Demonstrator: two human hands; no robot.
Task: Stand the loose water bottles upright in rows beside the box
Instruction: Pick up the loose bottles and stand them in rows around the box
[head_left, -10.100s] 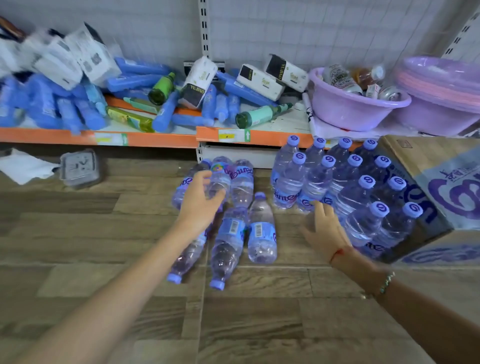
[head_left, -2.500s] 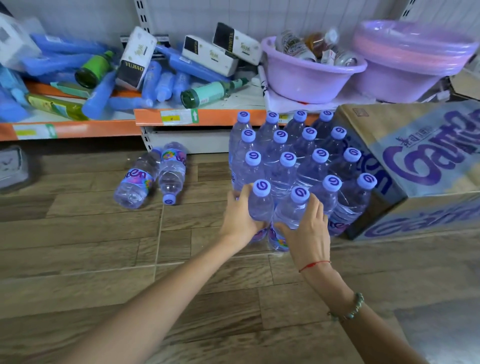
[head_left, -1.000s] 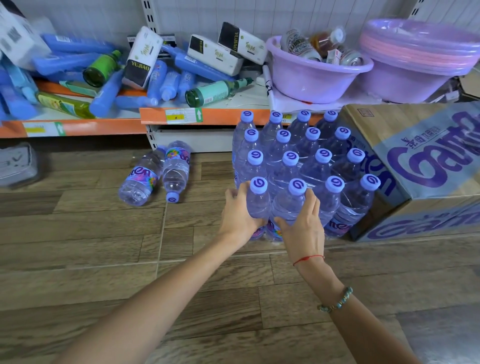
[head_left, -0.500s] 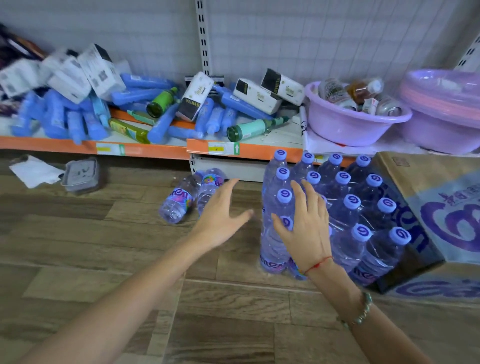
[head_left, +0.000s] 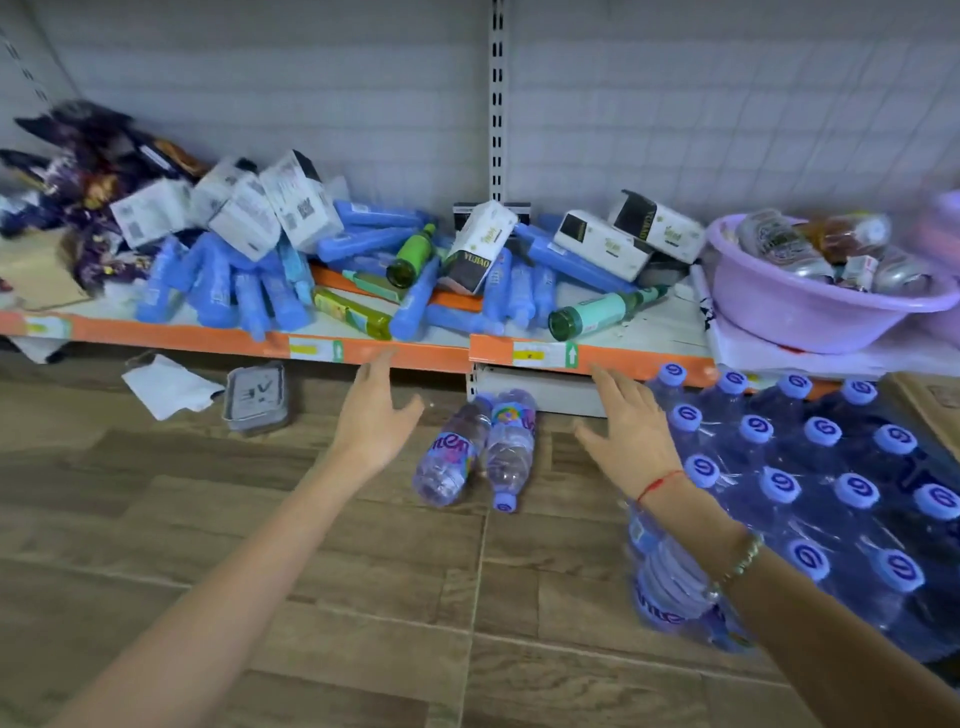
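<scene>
Two loose water bottles lie side by side on the wooden floor: the left bottle with its base toward me, the right bottle with its blue cap toward me. My left hand hovers open just left of them. Open too, my right hand hovers to their right, touching nothing. Several upright bottles with blue caps stand in rows at the right. Only a corner of the cardboard box shows at the right edge.
A low orange-edged shelf runs behind the bottles, piled with blue packs, white cartons and green bottles. A purple basin of goods sits on it at the right. A grey lidded container and white paper lie on the floor at left.
Both hands let go of the front upright bottles and moved left and forward, toward the two lying bottles. The view swung left, so the box has slid almost out of sight.
</scene>
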